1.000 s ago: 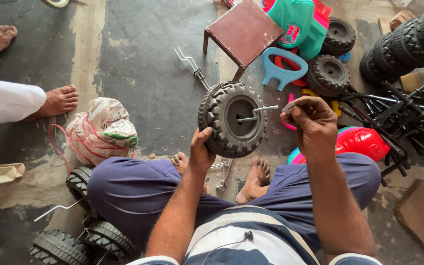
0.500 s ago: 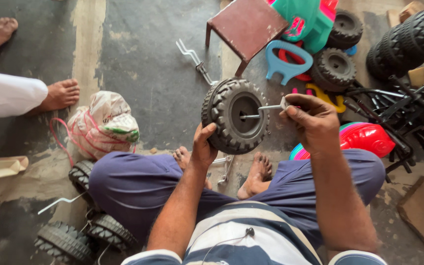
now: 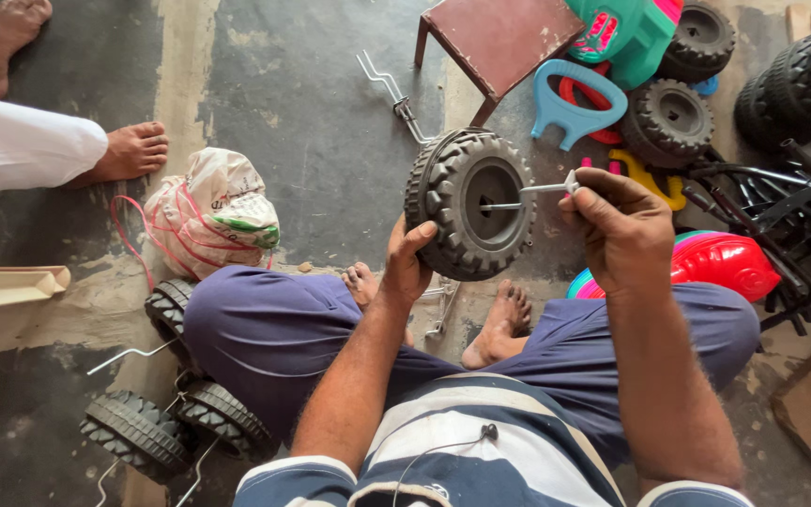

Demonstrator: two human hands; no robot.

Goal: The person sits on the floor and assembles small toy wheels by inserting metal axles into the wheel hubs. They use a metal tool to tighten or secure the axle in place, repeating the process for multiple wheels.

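Black knobbly plastic toy-car wheel (image 3: 469,205) is held up off the floor, in front of the seated person's knees, hub side facing the camera. Left hand (image 3: 409,268) grips its lower-left rim, thumb up along the tread, fingers wrapped behind. Right hand (image 3: 623,230) is closed round the end of a thin grey metal axle rod (image 3: 529,193); the rod's other end sits at the hub hole.

Progress, as I judge it: rod tip looks entered in the hub centre, but most of the rod's length is outside, so fitting is early to mid. Left to do: push rod through and secure it. Several more black treaded wheels w/ wire axles (image 3: 173,413) lie by the person's left thigh, and a stack of same-type wheels (image 3: 673,117) is on the floor at top right, so prob. more pieces are waiting.

Hard to make out:
- How deep the rod goes into the hub – can't tell.
- Whatever is at the rod's right end is covered by the right fingers.
- Back face of the wheel and the left fingers are hidden.
- Small metal bits on the floor between the feet are partly blocked by the wheel.
- Black metal frame parts (image 3: 781,202) at right edge are tangled, partly cut off.
- A second person's bare feet (image 3: 129,150) and white garment are cut off at top left.
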